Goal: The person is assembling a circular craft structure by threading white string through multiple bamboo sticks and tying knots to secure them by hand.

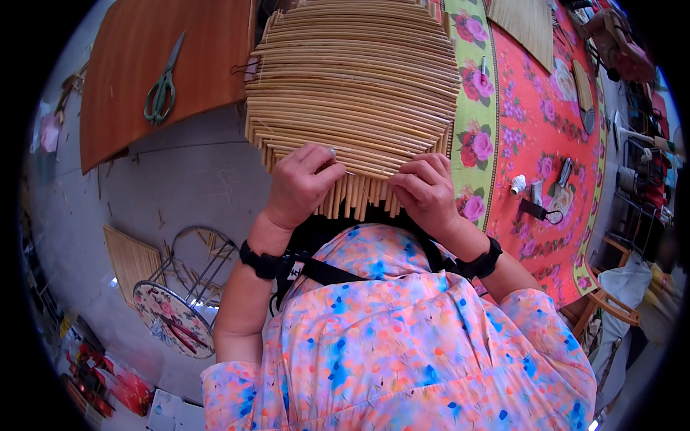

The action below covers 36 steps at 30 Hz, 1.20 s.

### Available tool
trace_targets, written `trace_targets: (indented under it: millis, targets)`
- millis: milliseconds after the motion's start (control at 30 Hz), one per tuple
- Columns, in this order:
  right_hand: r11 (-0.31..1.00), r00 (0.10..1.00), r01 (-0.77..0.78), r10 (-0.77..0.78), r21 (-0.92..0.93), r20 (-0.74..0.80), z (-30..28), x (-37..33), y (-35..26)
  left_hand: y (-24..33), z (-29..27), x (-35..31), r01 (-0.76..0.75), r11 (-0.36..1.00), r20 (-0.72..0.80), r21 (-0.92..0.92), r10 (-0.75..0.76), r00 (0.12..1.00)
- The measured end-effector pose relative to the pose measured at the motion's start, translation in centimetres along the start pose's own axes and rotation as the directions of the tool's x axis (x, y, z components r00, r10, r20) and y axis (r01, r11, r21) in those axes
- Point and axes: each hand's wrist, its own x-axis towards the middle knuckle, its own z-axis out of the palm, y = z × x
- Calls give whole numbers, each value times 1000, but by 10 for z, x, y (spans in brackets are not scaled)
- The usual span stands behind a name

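Note:
A large panel of straw-coloured reeds [352, 86], laid side by side, lies in front of me, with short reed ends [353, 197] sticking out along its near edge. My left hand [305, 181] is closed in a pinch at the left of that edge. A thin, pale sliver shows at its fingertips, too small to name. Something small and shiny sits on one of its fingers. Closed too, my right hand [425, 188] pinches the near right corner of the panel, its fingertips on the reed ends. Whether it also holds thread is hidden.
Green-handled scissors [159, 97] lie on a brown wooden board [194, 43] at left. A metal clip [244, 68] grips the panel's left side. On the red floral cloth [532, 144] at right are a white spool [518, 184] and small tools. A floral-topped stool [154, 302] lies tipped over.

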Motion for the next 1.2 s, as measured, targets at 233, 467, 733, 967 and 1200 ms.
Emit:
trace_targets:
  millis: [233,467,733,967,1200]
  targets:
    - [1000,1000,-11,11,6,-17,0,1,-1,0,-2,4,4,1000,7,-22,-4,1000]
    - [998,1000,3,-4,-59,-19,0,3,-3,0,-7,5,-25,1000,51,-17,26,998]
    - [998,1000,-25,25,-51,-5,0,3,-5,-2,0,-3,-42,999,-3,28,42,999]
    - [1000,999,24,-25,13,37,-8,-2,-2,-2,-5,5,-38,999,55,27,36,998]
    - [1000,998,11,-10,16,-62,-16,-21,3,-1,-6,11,-14,999,67,-34,17,998]
